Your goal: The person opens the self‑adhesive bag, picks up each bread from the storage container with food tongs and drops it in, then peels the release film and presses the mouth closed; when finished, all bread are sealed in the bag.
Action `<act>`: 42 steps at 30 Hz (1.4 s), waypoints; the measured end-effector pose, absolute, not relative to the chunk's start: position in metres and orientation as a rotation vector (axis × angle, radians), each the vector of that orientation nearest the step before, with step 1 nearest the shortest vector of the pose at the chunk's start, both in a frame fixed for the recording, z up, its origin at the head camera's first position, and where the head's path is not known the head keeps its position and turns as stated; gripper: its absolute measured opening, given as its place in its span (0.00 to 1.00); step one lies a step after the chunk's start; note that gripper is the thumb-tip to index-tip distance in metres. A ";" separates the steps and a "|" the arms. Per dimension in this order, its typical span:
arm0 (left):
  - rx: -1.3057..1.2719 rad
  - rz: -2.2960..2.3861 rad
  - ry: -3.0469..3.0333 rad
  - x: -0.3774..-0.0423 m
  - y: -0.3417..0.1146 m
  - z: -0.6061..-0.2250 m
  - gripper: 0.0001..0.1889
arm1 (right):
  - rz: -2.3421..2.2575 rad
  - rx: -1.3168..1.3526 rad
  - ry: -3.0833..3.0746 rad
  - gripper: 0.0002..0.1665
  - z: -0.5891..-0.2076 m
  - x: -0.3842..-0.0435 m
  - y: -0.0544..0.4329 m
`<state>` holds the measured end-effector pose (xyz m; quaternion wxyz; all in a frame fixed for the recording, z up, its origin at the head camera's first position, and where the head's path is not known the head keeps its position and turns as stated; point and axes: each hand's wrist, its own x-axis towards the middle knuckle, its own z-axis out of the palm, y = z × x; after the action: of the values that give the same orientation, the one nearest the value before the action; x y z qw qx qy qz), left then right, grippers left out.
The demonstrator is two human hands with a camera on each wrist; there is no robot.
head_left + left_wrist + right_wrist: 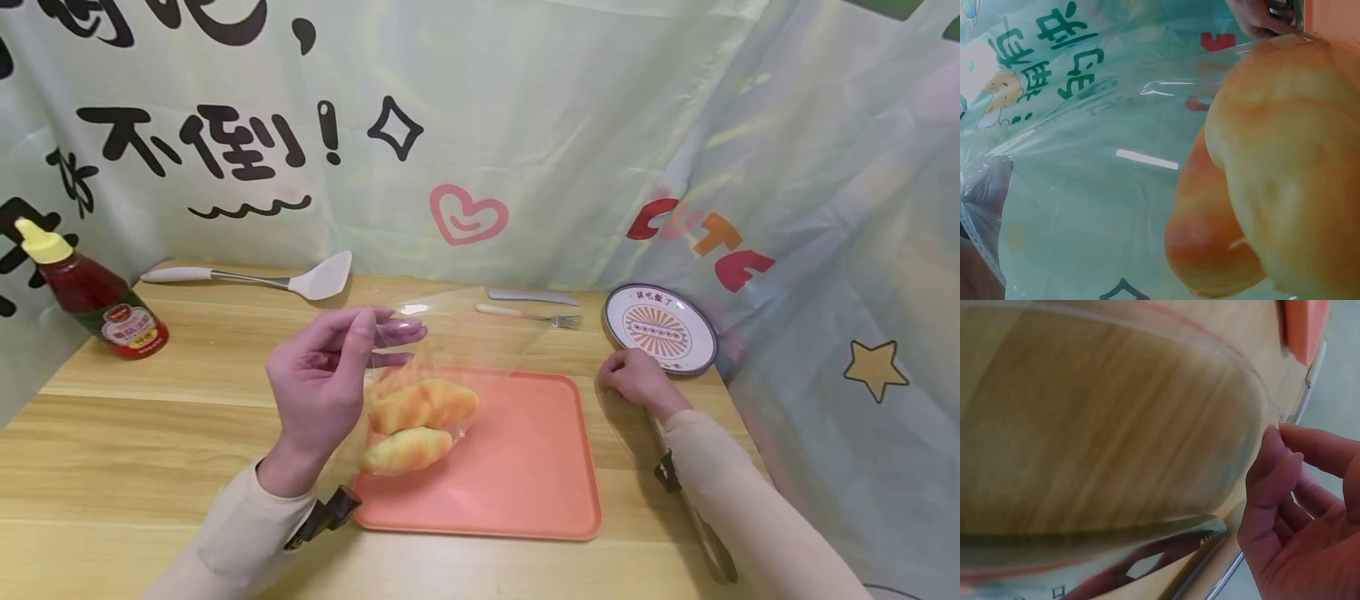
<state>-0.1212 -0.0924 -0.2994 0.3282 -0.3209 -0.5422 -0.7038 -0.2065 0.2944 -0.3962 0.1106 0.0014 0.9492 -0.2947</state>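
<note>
My left hand (322,375) is raised over the left side of a salmon-pink tray (525,467) and pinches a clear plastic bag (442,317). Some of its fingers show through the film. Inside the bag are golden bread rolls (420,404), hanging over the tray; the left wrist view shows the rolls (1291,162) large at the right. Beside the plate, my right hand (641,379) has thumb and index together at the tip of shiny metal tongs (708,537). In the right wrist view, the tongs' serrated end lies near the curled fingers (1272,481). My forearm partly covers the tongs.
A patterned plate (660,329) sits at the back right. A fork (532,317) and a knife (532,297) lie behind the tray. At the back left are a white turner (322,279) and a red sauce bottle (112,304). Printed cloth (562,150) surrounds the table.
</note>
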 end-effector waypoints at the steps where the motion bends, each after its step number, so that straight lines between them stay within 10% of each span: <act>1: -0.844 -1.840 -1.419 -0.121 -0.092 -0.299 0.08 | -0.848 -0.011 2.797 0.06 -0.397 -0.206 0.295; 16: -0.869 -1.814 -1.430 -0.121 -0.091 -0.298 0.08 | -0.898 -0.132 2.964 0.19 -0.365 -0.196 0.291; 29: -0.928 -1.822 -1.384 -0.120 -0.087 -0.302 0.07 | -1.872 -0.900 2.448 0.21 -0.310 -0.145 0.223; 42: -0.932 -1.801 -1.452 -0.120 -0.089 -0.307 0.08 | -2.135 -0.845 2.402 0.04 -0.313 -0.140 0.207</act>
<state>-0.1201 -0.0894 -0.3068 0.3183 -0.3542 -0.5520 -0.6845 -0.1400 0.2073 -0.3130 -0.0904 -0.2533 0.7199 -0.6399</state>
